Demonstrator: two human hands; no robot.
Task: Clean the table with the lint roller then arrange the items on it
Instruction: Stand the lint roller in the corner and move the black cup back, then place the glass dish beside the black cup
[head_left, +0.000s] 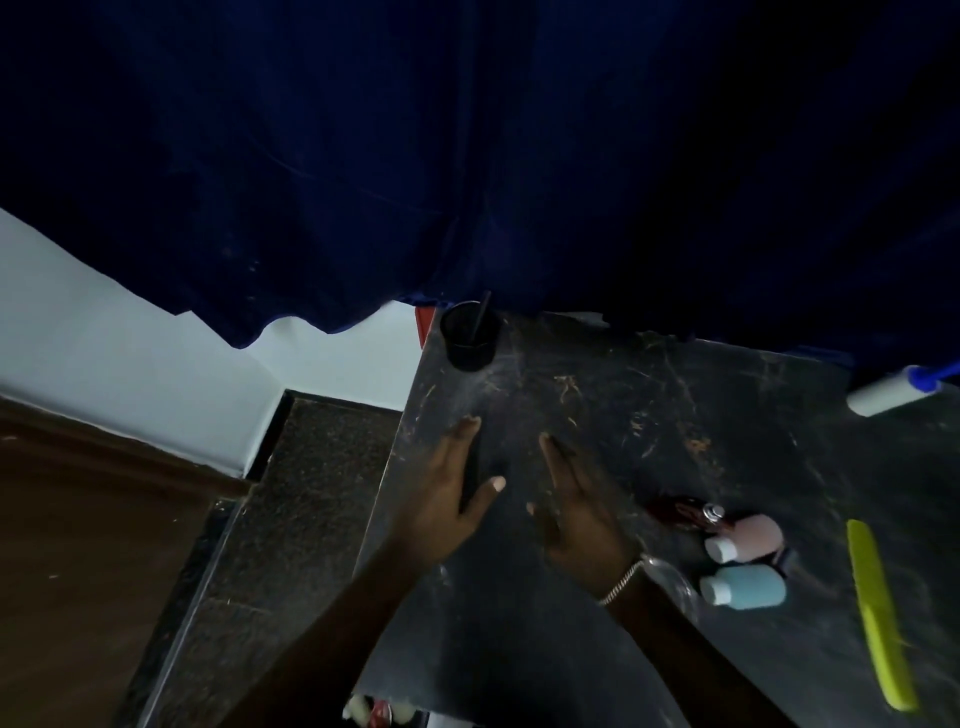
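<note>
The dark scratched table (675, 415) fills the right half of the view. My left hand (452, 493) and my right hand (576, 514) lie side by side over its left part, fingers stretched out and apart; thin dark streaks beside the fingers are too dim to identify. The lint roller (888, 392), a white roll on a blue handle, lies at the far right edge, well away from both hands. To the right of my right wrist lie a pink bottle (748, 538), a light blue bottle (745, 587), a dark red item (680, 512) and a yellow-green comb (878, 613).
A black cup (470, 335) with a dark stick in it stands at the table's far left corner. A dark blue curtain (467, 156) hangs over the table's back edge. Left of the table are speckled floor (291, 519), a white wall (130, 364) and brown wood (78, 545).
</note>
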